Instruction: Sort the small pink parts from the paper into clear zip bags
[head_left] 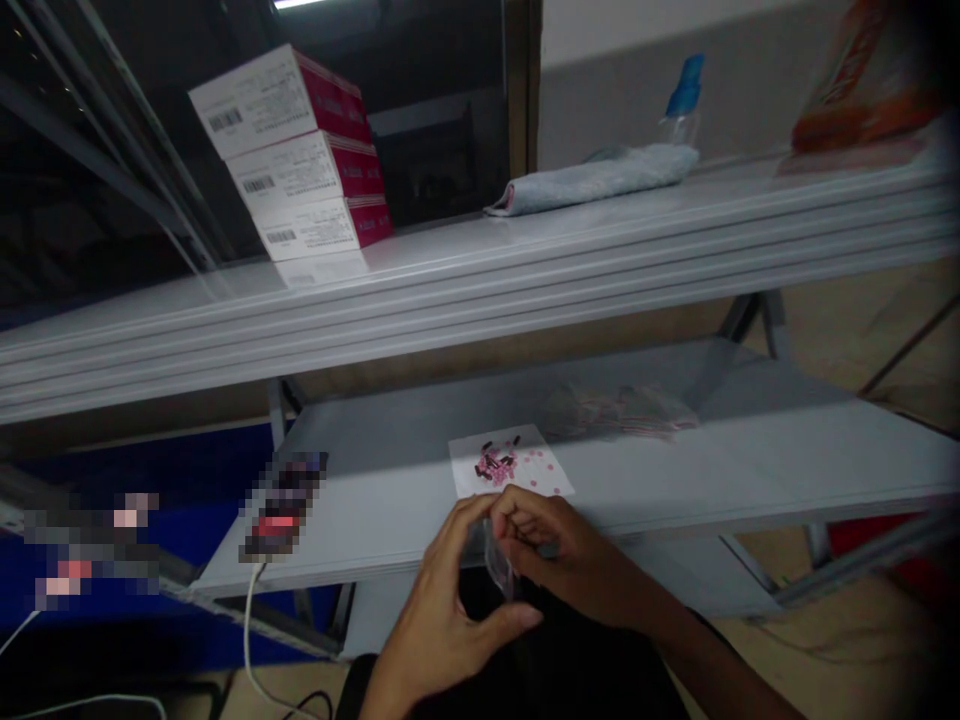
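Observation:
Between my two hands is a small clear plastic bag (496, 560), just in front of the lower shelf's front edge. My right hand (551, 545) pinches it near the top with curled fingers. My left hand (450, 595) is bent around its other side, with fingertips meeting the right hand's and the thumb by the bag's lower end; its exact grip is partly hidden. Just beyond the hands, a white paper sheet (469, 478) bears a pile of small pink discs (497, 475) and several dark, short pieces (487, 465).
More clear plastic bags (622, 410) lie on the lower shelf (390, 440) at right. A pixelated phone (285, 505) with a white cable (250, 620) is at left. The upper shelf (450, 270) carries stacked boxes (300, 165), a folded cloth (600, 180), a blue-topped bottle (684, 95) and an orange packet (862, 90).

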